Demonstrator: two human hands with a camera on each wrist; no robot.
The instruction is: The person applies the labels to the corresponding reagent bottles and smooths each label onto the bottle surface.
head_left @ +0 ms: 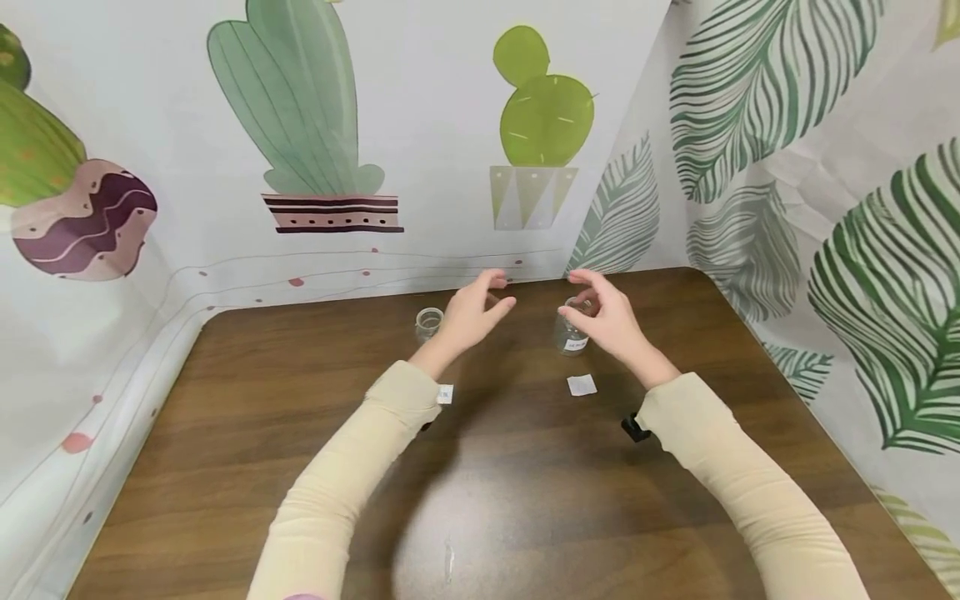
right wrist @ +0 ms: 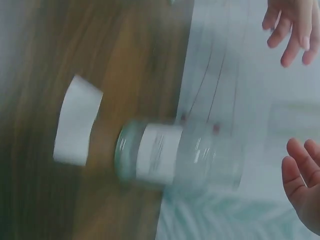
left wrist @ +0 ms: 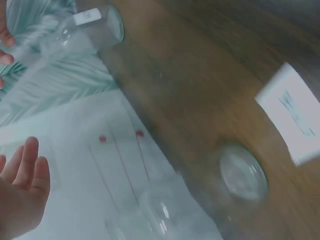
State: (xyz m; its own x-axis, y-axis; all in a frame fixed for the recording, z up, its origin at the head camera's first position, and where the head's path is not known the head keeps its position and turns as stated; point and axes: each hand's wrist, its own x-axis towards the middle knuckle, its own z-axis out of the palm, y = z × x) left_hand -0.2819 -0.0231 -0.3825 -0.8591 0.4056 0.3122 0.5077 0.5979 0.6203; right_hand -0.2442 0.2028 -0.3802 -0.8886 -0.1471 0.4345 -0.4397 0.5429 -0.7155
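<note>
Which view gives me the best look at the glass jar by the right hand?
The right wrist view: the glass jar shows large and unobstructed, its white label toward the camera, though blurred. The head view shows it small, partly behind the right hand. The left wrist view has it near the upper left, also blurred.

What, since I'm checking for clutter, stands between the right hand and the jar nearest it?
Nothing visible: only open air shows between the right hand and the jar. The paper lies on the table on the near side of the jar, not between them.
</note>
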